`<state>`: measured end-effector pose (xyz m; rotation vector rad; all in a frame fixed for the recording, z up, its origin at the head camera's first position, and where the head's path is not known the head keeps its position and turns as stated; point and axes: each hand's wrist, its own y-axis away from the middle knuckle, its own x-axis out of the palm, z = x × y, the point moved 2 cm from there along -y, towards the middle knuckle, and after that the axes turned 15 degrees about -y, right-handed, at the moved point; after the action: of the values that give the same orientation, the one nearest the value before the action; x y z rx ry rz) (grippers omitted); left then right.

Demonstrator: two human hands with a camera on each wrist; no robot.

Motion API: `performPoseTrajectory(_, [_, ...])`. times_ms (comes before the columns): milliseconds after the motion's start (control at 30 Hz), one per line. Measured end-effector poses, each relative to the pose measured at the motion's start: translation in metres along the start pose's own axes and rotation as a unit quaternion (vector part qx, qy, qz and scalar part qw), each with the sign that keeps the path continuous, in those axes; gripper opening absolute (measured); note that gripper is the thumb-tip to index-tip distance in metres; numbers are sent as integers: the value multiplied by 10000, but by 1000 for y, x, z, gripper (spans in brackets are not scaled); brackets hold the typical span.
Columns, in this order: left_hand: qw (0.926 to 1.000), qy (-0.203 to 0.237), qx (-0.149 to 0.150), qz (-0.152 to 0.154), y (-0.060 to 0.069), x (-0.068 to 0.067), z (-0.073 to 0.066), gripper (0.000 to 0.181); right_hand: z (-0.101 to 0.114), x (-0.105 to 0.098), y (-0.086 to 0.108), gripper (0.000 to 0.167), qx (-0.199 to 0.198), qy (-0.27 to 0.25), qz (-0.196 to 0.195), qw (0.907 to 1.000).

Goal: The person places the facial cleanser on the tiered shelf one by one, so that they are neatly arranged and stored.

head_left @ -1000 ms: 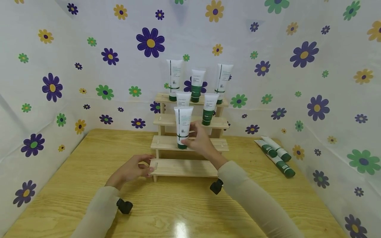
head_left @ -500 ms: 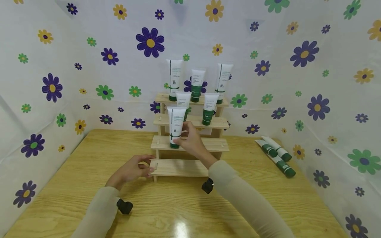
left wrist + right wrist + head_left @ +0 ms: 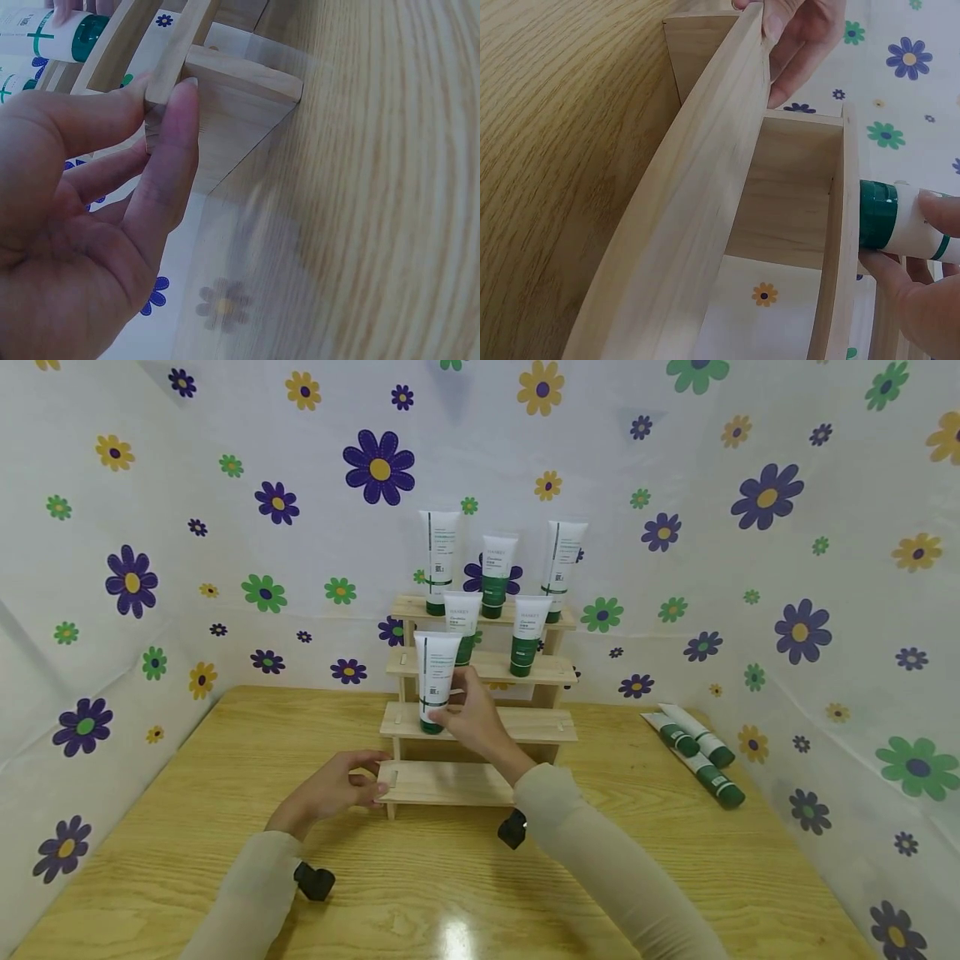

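Five tubes are stood cap-down on the upper two steps of the wooden rack, the broad caps presumably serving as bases. Another tube is gripped near its cap by the right hand, upright on or just above the third step's left end, most of its print uncovered. The lowest step is pinched by the left hand, apparently for steadiness.

You face a white fabric backdrop printed with purple, yellow and green daisies, spanning the back and both sides around your bench. Creases run through the cloth on your left. Your bench has a yellowish wood-grain top, and a bright light reflection gleams on its near part.
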<state>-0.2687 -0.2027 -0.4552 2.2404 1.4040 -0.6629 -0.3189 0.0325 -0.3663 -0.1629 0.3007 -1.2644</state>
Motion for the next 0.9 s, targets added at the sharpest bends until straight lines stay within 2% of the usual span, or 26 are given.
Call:
performPoseTrajectory(267, [10000,8,-13,-4,0,1,1,58,0,3,-1,60,-149,153,8,9998])
performPoseTrajectory(500, [9999,69,-91,9,-1,1,2,59,4,-4,2,61,28,181,251,9995])
performPoseTrajectory(700, [9999,41,-123,-26,0,1,1,59,11,-26,7,58,84,181,387,9991])
performPoseTrajectory(900, [9999,84,-100,9,1,1,0,61,18,-64,22,55,234,558,396,9974])
